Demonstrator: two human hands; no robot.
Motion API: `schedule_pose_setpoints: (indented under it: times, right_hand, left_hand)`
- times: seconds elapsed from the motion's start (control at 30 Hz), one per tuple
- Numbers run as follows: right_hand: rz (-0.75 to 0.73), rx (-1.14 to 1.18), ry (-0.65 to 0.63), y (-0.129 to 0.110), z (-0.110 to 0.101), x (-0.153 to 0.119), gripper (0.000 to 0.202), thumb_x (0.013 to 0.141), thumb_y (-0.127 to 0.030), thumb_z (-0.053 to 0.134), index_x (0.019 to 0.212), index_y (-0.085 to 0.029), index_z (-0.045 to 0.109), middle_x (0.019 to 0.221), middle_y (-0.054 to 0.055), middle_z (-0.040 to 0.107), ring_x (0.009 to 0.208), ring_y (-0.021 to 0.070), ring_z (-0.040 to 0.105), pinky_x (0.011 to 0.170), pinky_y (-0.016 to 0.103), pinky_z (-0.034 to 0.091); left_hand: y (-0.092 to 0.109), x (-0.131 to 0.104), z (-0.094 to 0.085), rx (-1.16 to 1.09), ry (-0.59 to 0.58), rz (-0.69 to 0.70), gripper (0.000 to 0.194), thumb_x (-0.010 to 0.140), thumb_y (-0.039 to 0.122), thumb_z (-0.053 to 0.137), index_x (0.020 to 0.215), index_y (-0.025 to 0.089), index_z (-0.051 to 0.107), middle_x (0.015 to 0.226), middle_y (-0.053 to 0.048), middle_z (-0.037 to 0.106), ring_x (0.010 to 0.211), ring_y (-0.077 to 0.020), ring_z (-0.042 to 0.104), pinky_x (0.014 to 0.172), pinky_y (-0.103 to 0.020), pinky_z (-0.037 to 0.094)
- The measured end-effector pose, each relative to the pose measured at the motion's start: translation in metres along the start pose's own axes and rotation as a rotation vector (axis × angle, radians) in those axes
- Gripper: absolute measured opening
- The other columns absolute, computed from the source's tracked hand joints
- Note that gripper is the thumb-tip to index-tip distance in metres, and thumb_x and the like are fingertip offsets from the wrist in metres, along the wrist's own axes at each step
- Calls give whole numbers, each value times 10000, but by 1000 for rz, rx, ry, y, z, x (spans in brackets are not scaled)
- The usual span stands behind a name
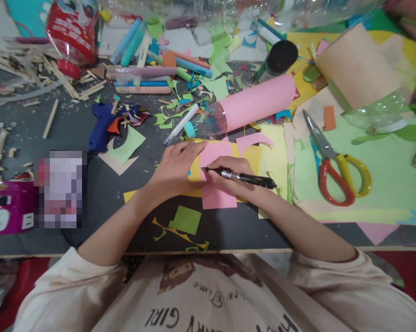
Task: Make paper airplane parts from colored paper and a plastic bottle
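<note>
Pen (252,179), black with a silver band, is pinched between the closed fingers and thumb of the right hand (231,173). Its tip is at the left part of a pink paper strip (219,199); whether it touches cannot be told. The strip lies on yellow paper (252,157) near the front edge of the dark tabletop (107,219). The left hand (176,166) rests palm down at the strip's left side, thumb and forefinger apart, gripping nothing. Just beyond the hands lie a capped white marker (182,124) and a clear plastic bottle (259,103) wrapped in pink paper. Scissors (328,153) with red and yellow handles lie on green paper to the right; a blue glue gun (101,127) lies to the left.
</note>
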State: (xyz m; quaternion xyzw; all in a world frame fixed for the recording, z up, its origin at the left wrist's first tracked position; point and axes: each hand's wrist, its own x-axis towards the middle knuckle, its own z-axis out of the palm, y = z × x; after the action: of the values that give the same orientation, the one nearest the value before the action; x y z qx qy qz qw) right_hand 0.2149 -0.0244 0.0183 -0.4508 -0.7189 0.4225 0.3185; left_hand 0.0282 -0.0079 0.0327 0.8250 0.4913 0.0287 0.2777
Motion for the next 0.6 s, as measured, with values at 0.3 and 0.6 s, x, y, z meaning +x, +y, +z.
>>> schedule_pose_setpoints:
  times: [0.3, 0.6]
  right_hand:
    - [28, 31, 71, -2, 0, 1, 160, 795, -213, 543, 646, -195, 601, 630, 0, 640, 573, 108, 571, 566, 226, 441]
    - [-24, 22, 5, -1, 1, 1, 152, 810, -201, 533, 683, -202, 616, 660, -1, 658, 608, 118, 596, 587, 233, 452]
  left_hand:
    - [-1, 1, 0, 5, -10, 4, 815, 749, 412, 700, 1457, 203, 353, 1470, -116, 466, 1366, -338, 377, 1116, -455, 310]
    - [-1, 0, 0, 1, -9, 0, 792, 772, 444, 675, 1459, 229, 344, 1466, -106, 463, 1366, -337, 368, 1118, -471, 300]
